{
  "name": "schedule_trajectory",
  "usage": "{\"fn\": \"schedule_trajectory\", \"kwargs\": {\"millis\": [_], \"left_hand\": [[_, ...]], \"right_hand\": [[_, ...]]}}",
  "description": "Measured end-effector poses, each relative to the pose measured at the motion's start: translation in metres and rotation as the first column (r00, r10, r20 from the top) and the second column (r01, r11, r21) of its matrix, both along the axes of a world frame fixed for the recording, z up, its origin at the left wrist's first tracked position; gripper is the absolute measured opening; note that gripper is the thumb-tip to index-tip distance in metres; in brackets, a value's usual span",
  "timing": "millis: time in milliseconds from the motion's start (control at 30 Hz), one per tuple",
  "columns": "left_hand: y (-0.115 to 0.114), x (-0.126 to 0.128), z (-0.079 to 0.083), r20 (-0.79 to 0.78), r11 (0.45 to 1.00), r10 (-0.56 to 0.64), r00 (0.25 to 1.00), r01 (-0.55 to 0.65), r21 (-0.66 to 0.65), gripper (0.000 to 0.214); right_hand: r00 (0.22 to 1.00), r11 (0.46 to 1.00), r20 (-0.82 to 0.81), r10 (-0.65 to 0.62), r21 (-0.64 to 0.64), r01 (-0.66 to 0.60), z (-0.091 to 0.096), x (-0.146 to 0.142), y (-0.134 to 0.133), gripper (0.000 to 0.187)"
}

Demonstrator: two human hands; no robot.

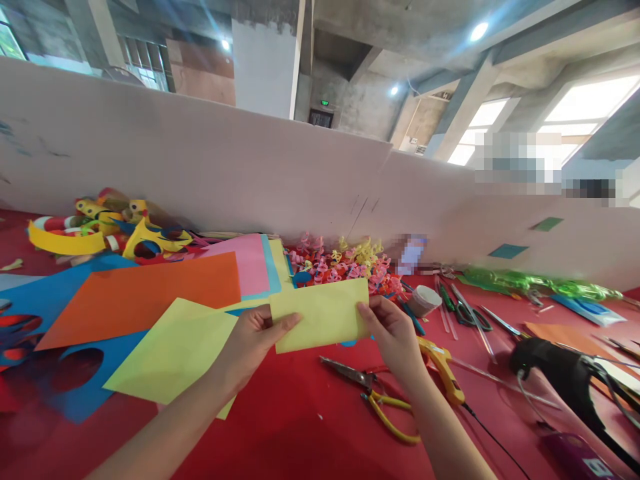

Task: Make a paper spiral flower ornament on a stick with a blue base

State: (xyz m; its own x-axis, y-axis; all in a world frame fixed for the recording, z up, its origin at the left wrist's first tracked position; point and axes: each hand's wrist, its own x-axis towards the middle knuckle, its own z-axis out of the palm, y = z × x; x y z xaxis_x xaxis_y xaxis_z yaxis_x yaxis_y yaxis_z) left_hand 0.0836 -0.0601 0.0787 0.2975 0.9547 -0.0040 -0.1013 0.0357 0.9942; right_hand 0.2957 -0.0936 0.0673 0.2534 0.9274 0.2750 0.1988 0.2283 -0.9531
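A pale yellow sheet of paper [323, 317], a wide rectangle, is held up above the red table between both hands. My left hand [257, 337] pinches its left edge, thumb on the near face. The right edge sits in the pinch of my right hand [393, 327]. Below the right hand lie scissors [387, 400] with yellow handles, and a yellow glue gun [443, 370] rests just beyond the wrist. Under my left forearm is a larger yellow sheet [170, 343], beside an orange sheet [150, 290].
Curled pink and yellow paper strips [345, 260] lie against the white partition [200, 153]. Yellow paper crafts [110, 227] are heaped at the far left. A white cup [425, 300], green plastic bottles [540, 283] and a black strap-like object [560, 380] occupy the right of the red table [295, 413].
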Motion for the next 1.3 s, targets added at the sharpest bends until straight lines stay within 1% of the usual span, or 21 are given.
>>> {"fn": "schedule_trajectory", "kwargs": {"millis": [167, 367, 467, 533, 600, 667, 700, 733, 800, 867, 933, 1000, 1033, 1067, 1133, 1200, 1233, 1300], "left_hand": [[0.000, 0.000, 0.001, -0.022, 1.000, 0.019, 1.000, -0.018, 0.009, 0.025], [0.001, 0.001, -0.002, -0.062, 1.000, 0.031, 0.998, -0.030, 0.007, 0.031], [0.001, 0.001, -0.003, -0.043, 0.999, 0.032, 0.999, -0.033, -0.008, 0.029], [0.001, 0.001, -0.002, 0.007, 0.999, 0.010, 1.000, -0.010, -0.030, 0.026], [0.001, 0.001, 0.000, 0.063, 0.998, -0.017, 0.998, 0.021, -0.059, 0.022], [0.001, 0.000, 0.002, 0.110, 0.995, -0.031, 0.993, 0.042, -0.092, 0.021], [0.001, 0.000, 0.003, 0.130, 0.993, -0.031, 0.991, 0.045, -0.109, 0.021], [0.001, 0.000, 0.003, 0.153, 0.991, -0.026, 0.988, 0.045, -0.128, 0.022], [0.002, 0.000, 0.003, 0.215, 0.983, -0.013, 0.976, 0.052, -0.176, 0.026], [0.002, 0.000, 0.000, 0.288, 0.967, -0.021, 0.957, 0.092, -0.238, 0.032], [0.000, 0.001, -0.005, 0.330, 0.940, -0.073, 0.941, 0.176, -0.294, 0.038], [-0.002, 0.003, -0.011, 0.312, 0.910, -0.148, 0.939, 0.253, -0.328, 0.041], [-0.003, 0.004, -0.013, 0.285, 0.902, -0.176, 0.942, 0.270, -0.336, 0.041], [-0.004, 0.006, -0.016, 0.255, 0.901, -0.189, 0.948, 0.271, -0.339, 0.039], [-0.006, 0.009, -0.019, 0.204, 0.913, -0.174, 0.963, 0.236, -0.333, 0.033], [-0.007, 0.013, -0.020, 0.190, 0.928, -0.134, 0.973, 0.190, -0.321, 0.030], [-0.007, 0.014, -0.021, 0.193, 0.933, -0.115, 0.974, 0.173, -0.315, 0.030], [-0.009, 0.016, -0.021, 0.207, 0.944, -0.086, 0.974, 0.147, -0.296, 0.031]], "right_hand": [[0.999, 0.999, -0.011, -0.032, 0.018, 0.032, 0.001, -0.002, -0.003, 0.034], [0.996, 0.996, 0.005, -0.089, 0.010, 0.089, 0.003, -0.003, -0.004, 0.037], [0.996, 0.996, -0.004, -0.087, 0.020, 0.087, 0.005, -0.004, -0.005, 0.037], [0.999, 0.999, -0.019, -0.050, 0.019, 0.050, 0.008, -0.004, -0.006, 0.036], [0.998, 0.999, -0.046, 0.036, -0.007, -0.037, 0.011, -0.005, -0.007, 0.036], [0.989, 0.988, -0.066, 0.135, -0.071, -0.140, 0.012, -0.005, -0.007, 0.037], [0.984, 0.980, -0.067, 0.165, -0.106, -0.171, 0.012, -0.006, -0.007, 0.038], [0.983, 0.974, -0.060, 0.173, -0.137, -0.180, 0.011, -0.006, -0.007, 0.038], [0.988, 0.974, -0.038, 0.150, -0.165, -0.154, 0.008, -0.007, -0.006, 0.038], [0.994, 0.984, -0.027, 0.105, -0.145, -0.108, 0.005, -0.008, -0.004, 0.037], [0.997, 0.991, -0.027, 0.067, -0.113, -0.069, 0.003, -0.008, -0.003, 0.037], [0.999, 0.995, -0.030, 0.034, -0.089, -0.036, 0.002, -0.007, -0.003, 0.036], [0.999, 0.996, -0.029, 0.023, -0.084, -0.025, 0.002, -0.007, -0.003, 0.035], [0.999, 0.996, -0.032, 0.016, -0.083, -0.018, 0.002, -0.007, -0.003, 0.034], [0.998, 0.996, -0.069, 0.002, -0.086, -0.008, -0.001, -0.009, -0.002, 0.033], [0.985, 0.997, -0.174, -0.003, -0.076, -0.010, -0.006, -0.015, -0.002, 0.036], [0.973, 0.997, -0.229, 0.011, -0.067, -0.027, -0.009, -0.020, -0.001, 0.037], [0.952, 0.992, -0.290, 0.097, -0.046, -0.115, -0.016, -0.032, -0.001, 0.037]]}}
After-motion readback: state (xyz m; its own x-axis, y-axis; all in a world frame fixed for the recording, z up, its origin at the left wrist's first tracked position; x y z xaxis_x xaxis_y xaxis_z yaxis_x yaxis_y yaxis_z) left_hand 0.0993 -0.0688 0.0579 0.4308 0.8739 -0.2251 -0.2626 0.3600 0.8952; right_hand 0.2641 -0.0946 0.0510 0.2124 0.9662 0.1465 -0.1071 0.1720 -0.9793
